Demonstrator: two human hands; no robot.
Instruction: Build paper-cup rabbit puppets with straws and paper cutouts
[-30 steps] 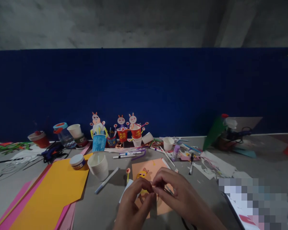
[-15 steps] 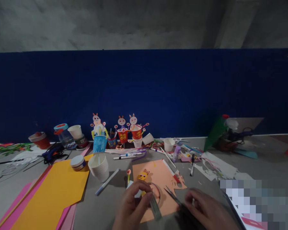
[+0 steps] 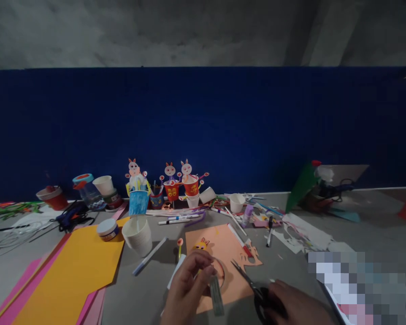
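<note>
My left hand (image 3: 186, 286) is closed in a pinch on a roll of clear tape (image 3: 218, 272), with a strip of tape (image 3: 216, 295) hanging down from it. It hovers over a peach paper sheet (image 3: 230, 253) that carries a small yellow animal cut-out (image 3: 200, 245). My right hand (image 3: 291, 304) sits low at the right, fingers wrapped on the black handles of a pair of scissors (image 3: 248, 282). The scissor blades lie open, pointing up-left across the peach sheet toward the tape.
A white paper cup (image 3: 138, 234) and a small jar (image 3: 107, 229) stand beside a large orange sheet (image 3: 71, 275) on pink sheets. Bunny cup figures (image 3: 171, 185), pens, markers (image 3: 176, 220) and scraps crowd the back by the blue wall. A red marker (image 3: 238, 239) lies on the peach sheet.
My hands were together on the tape roll. The right hand then drew away to the right and took hold of the scissors; the left hand kept the tape, its strip now hanging free.
</note>
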